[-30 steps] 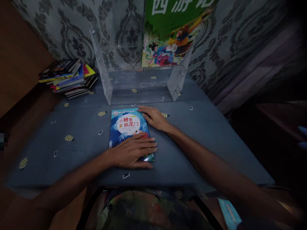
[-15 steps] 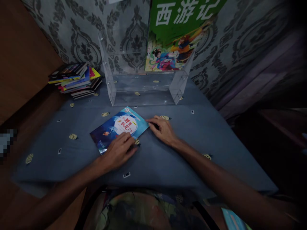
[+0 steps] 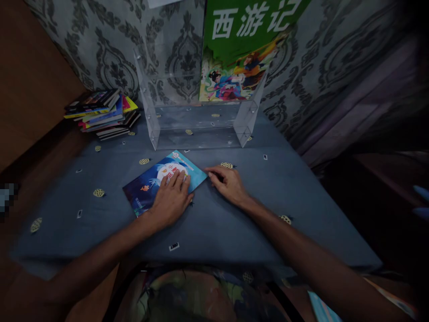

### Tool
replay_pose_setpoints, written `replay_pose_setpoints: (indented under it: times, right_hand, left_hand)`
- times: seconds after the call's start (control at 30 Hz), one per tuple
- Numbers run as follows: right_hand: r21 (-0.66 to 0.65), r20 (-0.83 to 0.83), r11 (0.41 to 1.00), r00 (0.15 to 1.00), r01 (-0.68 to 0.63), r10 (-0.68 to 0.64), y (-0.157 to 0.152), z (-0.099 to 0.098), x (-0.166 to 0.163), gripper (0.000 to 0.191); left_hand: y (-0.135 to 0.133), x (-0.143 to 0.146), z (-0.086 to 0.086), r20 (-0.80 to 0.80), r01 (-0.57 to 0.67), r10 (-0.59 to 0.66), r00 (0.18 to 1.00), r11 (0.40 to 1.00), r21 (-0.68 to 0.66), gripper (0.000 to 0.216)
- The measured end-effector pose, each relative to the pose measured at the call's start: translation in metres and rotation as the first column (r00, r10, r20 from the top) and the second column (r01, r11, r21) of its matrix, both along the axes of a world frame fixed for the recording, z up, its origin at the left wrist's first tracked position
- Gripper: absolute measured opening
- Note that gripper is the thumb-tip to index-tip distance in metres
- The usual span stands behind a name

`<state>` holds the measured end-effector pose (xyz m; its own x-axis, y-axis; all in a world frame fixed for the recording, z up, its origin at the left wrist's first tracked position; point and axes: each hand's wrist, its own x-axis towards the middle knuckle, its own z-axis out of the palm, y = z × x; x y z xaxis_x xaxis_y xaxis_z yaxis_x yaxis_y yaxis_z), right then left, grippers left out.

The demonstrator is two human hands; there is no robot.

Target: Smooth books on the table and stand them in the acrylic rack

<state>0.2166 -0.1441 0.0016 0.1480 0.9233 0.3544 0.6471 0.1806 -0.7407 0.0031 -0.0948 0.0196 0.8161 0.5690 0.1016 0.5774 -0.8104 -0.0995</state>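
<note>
"Now that the glossy blue paperback book (image 3: 149, 181) lies slanted rather than square on the table (image 3: 214, 241), what changes?"

"The left hand (image 3: 172, 194) rests flat over its cover, fingers slightly apart, apparently steadying it. The right hand (image 3: 230, 184) bunches its fingers at the right-hand corner; whether they pinch it, I can't tell."

"And around?"

"Grey-blue pineapple-print cloth (image 3: 114, 167), a clear acrylic stand (image 3: 247, 123), dark-scrolled grey wallpaper (image 3: 117, 62) behind."

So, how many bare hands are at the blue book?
2: the left hand lies on the cover of the blue book, and the right hand is at its right corner, fingertips touching or nearly so.
</note>
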Motion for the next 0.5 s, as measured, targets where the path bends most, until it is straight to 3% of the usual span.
replay_pose_setpoints:
  times: [0.27, 0.5]
  right_hand:
    - [-0.077, -0.104, 0.997, 0.994, 0.025, -0.033, 0.0004, -0.0004, 0.0036, 0.029]
    - [-0.026, -0.094, 0.997, 0.992, 0.077, -0.08, -0.0015, -0.0002, 0.0051, 0.031]
  left_hand:
    - [-0.0019, 0.0083, 0.0008, -0.06, -0.035, 0.035, 0.998, 0.999, 0.01, 0.046]
    - [0.0, 0.0085, 0.0049, -0.054, -0.006, 0.007, 0.999, 1.0, 0.022, 0.042]
